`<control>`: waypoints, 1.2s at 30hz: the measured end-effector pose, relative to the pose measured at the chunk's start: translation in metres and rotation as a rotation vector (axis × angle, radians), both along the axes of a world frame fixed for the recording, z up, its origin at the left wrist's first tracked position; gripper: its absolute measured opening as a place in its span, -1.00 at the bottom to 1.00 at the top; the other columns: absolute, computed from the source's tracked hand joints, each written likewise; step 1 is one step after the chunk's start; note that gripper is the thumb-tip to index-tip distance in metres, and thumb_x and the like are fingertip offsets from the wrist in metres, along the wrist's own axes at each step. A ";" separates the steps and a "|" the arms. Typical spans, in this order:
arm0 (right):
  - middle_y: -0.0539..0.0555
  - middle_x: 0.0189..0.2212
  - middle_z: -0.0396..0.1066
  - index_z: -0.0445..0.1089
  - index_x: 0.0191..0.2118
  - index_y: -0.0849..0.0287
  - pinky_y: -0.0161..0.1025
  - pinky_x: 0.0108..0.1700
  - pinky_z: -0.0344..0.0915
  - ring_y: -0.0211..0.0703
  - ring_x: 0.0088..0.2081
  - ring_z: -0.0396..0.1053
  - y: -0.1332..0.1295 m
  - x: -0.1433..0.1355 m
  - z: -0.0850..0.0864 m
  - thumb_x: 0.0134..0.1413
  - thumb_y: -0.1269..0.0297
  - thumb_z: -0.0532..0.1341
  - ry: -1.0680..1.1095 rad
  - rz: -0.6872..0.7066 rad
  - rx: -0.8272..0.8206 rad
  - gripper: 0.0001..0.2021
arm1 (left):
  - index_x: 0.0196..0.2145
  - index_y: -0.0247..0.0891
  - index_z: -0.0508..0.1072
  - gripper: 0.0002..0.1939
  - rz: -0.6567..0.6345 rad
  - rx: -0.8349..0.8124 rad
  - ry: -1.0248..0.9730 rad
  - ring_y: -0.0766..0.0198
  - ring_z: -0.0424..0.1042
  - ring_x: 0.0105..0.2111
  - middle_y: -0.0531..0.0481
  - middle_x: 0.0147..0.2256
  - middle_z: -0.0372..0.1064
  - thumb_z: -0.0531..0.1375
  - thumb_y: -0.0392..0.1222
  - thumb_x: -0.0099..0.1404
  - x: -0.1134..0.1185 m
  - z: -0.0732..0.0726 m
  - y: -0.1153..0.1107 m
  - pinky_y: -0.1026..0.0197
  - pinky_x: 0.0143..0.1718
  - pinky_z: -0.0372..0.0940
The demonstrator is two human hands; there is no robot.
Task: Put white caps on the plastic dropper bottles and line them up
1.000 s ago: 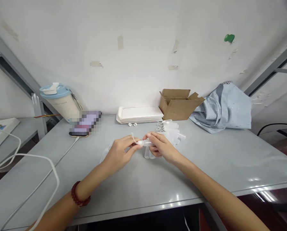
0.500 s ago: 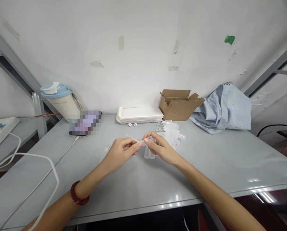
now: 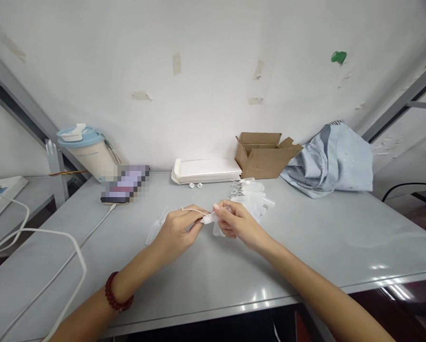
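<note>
Above the desk, in the middle, my right hand (image 3: 239, 222) is closed round a small translucent plastic tube with a white end piece (image 3: 208, 218). The tube's body is mostly hidden by the fingers. My left hand (image 3: 180, 232) is closed at the white end, its fingertips partly hidden; a thin white strap (image 3: 192, 209) curves over its fingers. Behind and below my right hand lies a pile of similar translucent tubes (image 3: 254, 187) with looped cords. Another clear piece (image 3: 153, 232) rests beside my left hand, partly covered by it.
Along the wall stand a stack of white envelopes (image 3: 209, 172), an open cardboard box (image 3: 266, 161) and a blue cloth (image 3: 336, 164). Two small white caps (image 3: 195, 185) lie before the envelopes. A phone (image 3: 125, 184), a tumbler (image 3: 88, 152) and a white cable (image 3: 79, 251) occupy the left.
My left hand has turned knuckles-up and drawn slightly back from the right fingertips. The tube's white end now shows between the hands, and the strap arches over my left fingers.
</note>
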State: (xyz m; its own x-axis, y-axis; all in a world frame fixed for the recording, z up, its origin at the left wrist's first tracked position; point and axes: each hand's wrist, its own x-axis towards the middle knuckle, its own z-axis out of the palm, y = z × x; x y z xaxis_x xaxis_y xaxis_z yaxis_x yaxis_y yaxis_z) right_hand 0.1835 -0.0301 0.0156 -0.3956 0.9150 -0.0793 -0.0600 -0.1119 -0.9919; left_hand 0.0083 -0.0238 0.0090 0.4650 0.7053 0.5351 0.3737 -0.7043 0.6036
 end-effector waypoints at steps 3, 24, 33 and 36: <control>-0.20 -0.68 -0.20 0.07 -0.49 0.14 -0.41 -0.64 -0.19 -0.44 -0.66 -0.25 0.001 0.001 -0.001 0.08 -0.07 0.11 0.018 -0.018 0.003 -0.61 | -0.37 -0.25 0.46 -0.88 0.011 -0.125 0.036 0.24 0.42 -0.39 -0.04 -0.40 0.47 0.11 -0.24 0.22 0.000 0.006 -0.002 0.24 -0.31 0.29; -0.20 -0.70 -0.04 0.14 -0.38 0.14 -0.39 -0.60 -0.11 -0.42 -0.65 -0.12 0.001 0.000 -0.005 0.10 0.00 0.12 -0.015 -0.033 0.139 -0.70 | -0.52 -0.28 0.32 -0.60 0.023 -0.553 -0.003 0.31 0.33 -0.50 0.03 -0.53 0.32 -0.07 -0.01 0.34 0.001 0.008 -0.004 0.28 -0.42 0.24; -0.19 -0.69 -0.02 0.15 -0.35 0.14 -0.38 -0.58 -0.03 -0.40 -0.64 -0.04 0.002 0.001 -0.007 0.12 0.01 0.11 -0.016 -0.007 0.176 -0.72 | -0.52 -0.30 0.33 -0.55 0.026 -0.642 -0.029 0.34 0.30 -0.58 0.08 -0.61 0.26 -0.09 0.03 0.34 0.002 0.006 -0.002 0.30 -0.50 0.20; -0.20 -0.70 -0.04 0.15 -0.37 0.15 -0.38 -0.59 -0.06 -0.41 -0.66 -0.08 0.004 0.001 -0.007 0.10 -0.01 0.11 0.010 -0.018 0.116 -0.69 | -0.51 -0.29 0.35 -0.64 0.076 -0.430 0.050 0.33 0.31 -0.55 0.06 -0.58 0.30 -0.03 -0.06 0.33 0.003 0.004 -0.003 0.31 -0.50 0.20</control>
State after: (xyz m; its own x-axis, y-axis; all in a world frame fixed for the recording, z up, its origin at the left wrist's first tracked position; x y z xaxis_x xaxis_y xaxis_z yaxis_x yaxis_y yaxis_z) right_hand 0.1844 -0.0265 0.0086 -0.3794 0.9247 0.0314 -0.0710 0.0048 -0.9975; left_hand 0.0111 -0.0263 0.0129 0.4209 0.8923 0.1633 0.4509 -0.3620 0.8159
